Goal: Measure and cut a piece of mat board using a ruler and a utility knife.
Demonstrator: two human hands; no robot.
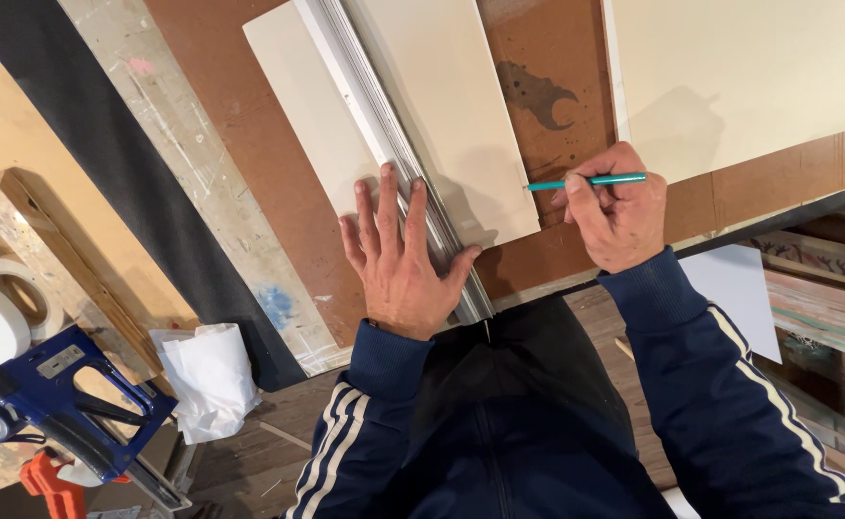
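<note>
Left hand (401, 259) is lying flat with fingers spread, pressing a metal straightedge (393, 144) onto a cream board (461, 115) at the near middle of the brown worktable (249, 125), while right hand (614, 207), just right, is pinching a teal pencil (586, 181), its tip touching the board's right edge.

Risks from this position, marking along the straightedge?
1. The left hand presses only the near end of the metal straightedge; its far end might pivot on the cream board.
2. The teal pencil in the right hand points at the board's edge, away from the straightedge, so a line may wander.
</note>
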